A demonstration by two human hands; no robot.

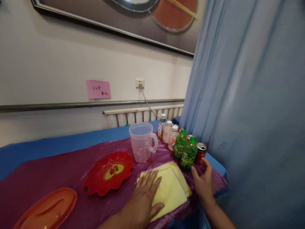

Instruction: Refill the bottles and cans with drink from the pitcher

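Note:
My left hand (147,194) lies flat on a folded yellow cloth (170,190), fingers stretched out. To its right, my right hand (204,179) is raised with thumb and fingers apart, close to a red can (200,154) and the nearer green bottle (189,156). I see nothing in its grasp. Another green bottle (180,146) stands just behind. Behind the cloth stands a clear plastic jug (141,143), its handle facing right. A red plate (95,178) with a scalloped rim and a yellow printed centre lies left of the jug.
An orange oval lid (50,210) lies at the near left. White-capped bottles (167,132) stand in a row behind the green ones. Purple plastic sheeting (59,171) covers the blue surface. A blue curtain (250,111) hangs along the right side, and a radiator (140,114) runs behind.

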